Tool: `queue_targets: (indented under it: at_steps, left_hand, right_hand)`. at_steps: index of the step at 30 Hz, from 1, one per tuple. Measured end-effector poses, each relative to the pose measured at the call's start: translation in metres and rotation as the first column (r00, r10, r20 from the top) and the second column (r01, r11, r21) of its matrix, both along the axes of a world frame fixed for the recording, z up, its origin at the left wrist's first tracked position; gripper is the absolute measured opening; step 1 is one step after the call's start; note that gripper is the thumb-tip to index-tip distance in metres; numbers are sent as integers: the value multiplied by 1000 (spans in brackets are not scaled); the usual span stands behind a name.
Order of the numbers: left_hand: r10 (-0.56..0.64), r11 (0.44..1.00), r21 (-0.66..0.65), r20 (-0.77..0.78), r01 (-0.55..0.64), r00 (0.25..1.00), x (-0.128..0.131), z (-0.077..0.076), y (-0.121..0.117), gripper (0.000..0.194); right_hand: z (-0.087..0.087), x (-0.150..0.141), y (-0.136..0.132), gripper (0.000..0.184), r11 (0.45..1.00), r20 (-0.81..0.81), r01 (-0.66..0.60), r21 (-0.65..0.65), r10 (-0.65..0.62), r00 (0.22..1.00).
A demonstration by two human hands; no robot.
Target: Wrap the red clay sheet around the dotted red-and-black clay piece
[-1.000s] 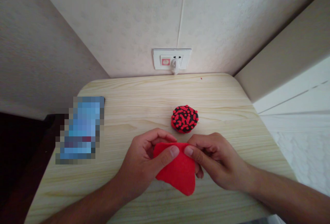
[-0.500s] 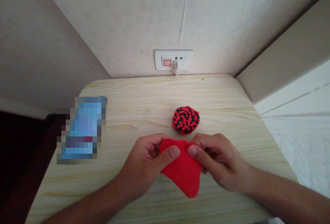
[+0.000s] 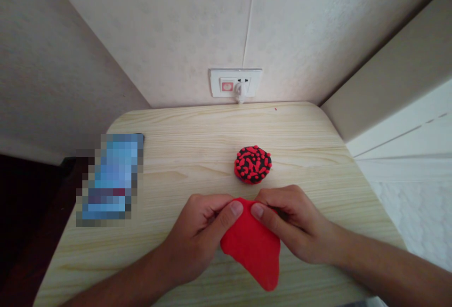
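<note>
A flat red sheet of modelling clay (image 3: 252,246) hangs between my two hands above the table, its lower end tapering to a rounded tip. My left hand (image 3: 203,234) pinches its upper left edge, thumb in front and fingers behind. The upper right edge is pinched the same way by my right hand (image 3: 294,222). My fingers behind the sheet are partly hidden. Just beyond the hands sits a round black clay piece (image 3: 253,165) covered with red strips and small red dots, with red showing along its lower side. Neither hand touches it.
The pale wood-grain table (image 3: 183,147) stands against the wall. A phone-like object (image 3: 115,175), blurred by pixels, lies at the table's left edge. A wall socket (image 3: 236,83) with a white plug is behind the table. A tiny red crumb (image 3: 276,109) lies near the back edge.
The red clay sheet hangs lower and looks longer, its tip nearer the bottom of the view. My thumbs have moved closer together along its top edge.
</note>
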State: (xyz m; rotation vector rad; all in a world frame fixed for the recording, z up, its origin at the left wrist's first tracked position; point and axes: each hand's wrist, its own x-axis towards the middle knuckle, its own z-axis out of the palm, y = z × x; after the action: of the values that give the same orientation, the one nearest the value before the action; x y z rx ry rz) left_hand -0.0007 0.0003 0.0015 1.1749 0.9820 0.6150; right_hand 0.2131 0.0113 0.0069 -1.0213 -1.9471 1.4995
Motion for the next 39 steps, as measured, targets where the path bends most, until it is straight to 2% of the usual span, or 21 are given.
queue_targets:
  at_steps: [3, 9, 12, 16, 20, 25, 28, 30, 35, 39]
  left_hand:
    - [-20, 997, 70, -21, 22, 1000, -1, 0, 1, 46]
    - [-40, 999, 6, 51, 39, 998, 0, 0, 1, 41]
    - [-30, 999, 18, -24, 30, 999, 1, 0, 2, 39]
    - [-50, 988, 141, -125, 68, 991, 1, 1, 2, 43]
    - [-19, 997, 70, -71, 24, 997, -1, 0, 1, 44]
    - [133, 991, 18, 23, -133, 991, -1, 0, 2, 39]
    - [113, 991, -79, 117, -104, 987, 2, 0, 3, 29]
    - [99, 990, -114, 115, -86, 988, 4, -1, 4, 26]
    - [101, 994, -41, 24, -100, 995, 3, 0, 3, 27]
    - [95, 995, -9, 17, -95, 995, 3, 0, 1, 25]
  right_hand:
    - [0, 0, 0, 31, 999, -4, -28, -16, 28, 1000]
    - [-1, -2, 1, 35, 997, 7, -27, 76, 27, 1000]
    - [-1, -3, 1, 33, 996, 19, -17, 83, 15, 1000]
    - [-2, -3, 2, 25, 997, 26, -34, 66, 32, 999]
    - [-2, -1, 1, 28, 998, 0, -34, 50, 34, 999]
    - [-3, 1, 1, 30, 997, -2, -9, -78, 9, 1000]
    - [-3, 1, 2, 28, 998, -36, -13, -64, 10, 999]
    - [-3, 1, 3, 29, 999, -49, -21, -50, 18, 999]
    - [-1, 0, 2, 29, 993, -5, -34, -113, 34, 999]
    - [1, 0, 2, 27, 996, 30, -64, -58, 65, 997]
